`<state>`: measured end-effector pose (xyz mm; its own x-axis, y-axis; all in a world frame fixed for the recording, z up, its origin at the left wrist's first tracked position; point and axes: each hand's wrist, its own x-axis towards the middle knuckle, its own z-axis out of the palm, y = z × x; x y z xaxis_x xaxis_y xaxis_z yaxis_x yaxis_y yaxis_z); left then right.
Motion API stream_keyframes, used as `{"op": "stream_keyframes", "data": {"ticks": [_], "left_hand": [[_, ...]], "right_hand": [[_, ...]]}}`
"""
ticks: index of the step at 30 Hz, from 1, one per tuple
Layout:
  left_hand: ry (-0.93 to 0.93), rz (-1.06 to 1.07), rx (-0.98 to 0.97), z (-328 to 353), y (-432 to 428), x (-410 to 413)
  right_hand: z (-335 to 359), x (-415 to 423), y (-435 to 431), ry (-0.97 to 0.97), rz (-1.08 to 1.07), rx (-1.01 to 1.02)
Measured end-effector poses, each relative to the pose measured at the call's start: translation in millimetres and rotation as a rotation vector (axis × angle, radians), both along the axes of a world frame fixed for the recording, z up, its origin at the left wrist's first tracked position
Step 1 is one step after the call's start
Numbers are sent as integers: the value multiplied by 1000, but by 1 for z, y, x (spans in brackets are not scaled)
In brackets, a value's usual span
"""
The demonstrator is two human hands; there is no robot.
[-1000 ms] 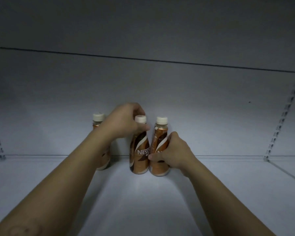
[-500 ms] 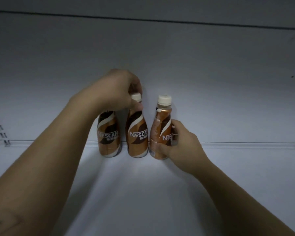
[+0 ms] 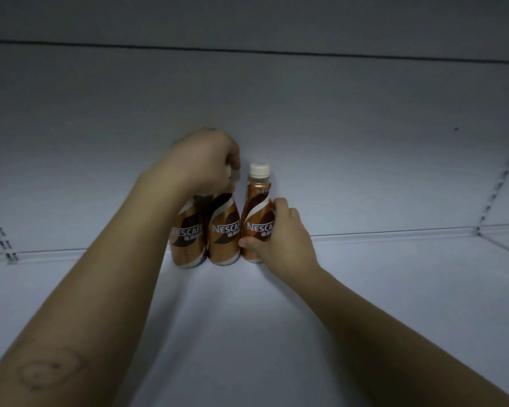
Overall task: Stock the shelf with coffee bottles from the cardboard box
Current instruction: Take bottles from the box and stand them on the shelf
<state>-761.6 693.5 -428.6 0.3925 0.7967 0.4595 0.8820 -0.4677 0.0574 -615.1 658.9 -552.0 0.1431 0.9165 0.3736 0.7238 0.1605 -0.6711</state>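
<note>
Three brown coffee bottles stand upright in a tight row at the back of a white shelf [image 3: 394, 289], against its rear panel. The left hand [image 3: 202, 163] curls over the cap of the middle bottle [image 3: 224, 230], hiding the top of the left bottle [image 3: 187, 236] too. The right hand [image 3: 279, 233] wraps the lower body of the right bottle [image 3: 257, 212], apparently gripping it; its white cap shows clear.

Three coffee bottles [image 3: 225, 230] in a row against the shelf [image 3: 247, 333] back wall; two hands [image 3: 279, 233].
</note>
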Motion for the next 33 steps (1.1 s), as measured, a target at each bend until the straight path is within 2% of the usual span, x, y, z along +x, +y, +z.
{"op": "stream_keyframes", "data": {"ticks": [5,8,10,14,17,21,27,33], "left_hand": [[11,-44,34,-2,-17,8],[-58,-98,170,-13,-37,19],[-108,-184,188,-27,-55,38],[-11,-432,104,-52,-95,117],[40,-655,83,-63,-137,196],[100,-920,-71,-99,-206,308],[273,-1233,-263,-202,-326,451],[510,-1394,-564,-318,-447,550]], "right_hand": [[14,7,-23,-60,26,-155],[27,36,-51,-187,-75,-79],[36,69,-79,-258,-166,11],[39,152,-151,-371,-368,77],[21,212,-221,-408,-506,-27],[-21,284,-329,-396,-748,-183],[-116,368,-491,-152,-1063,-552],[-219,409,-609,189,-1262,-858]]}}
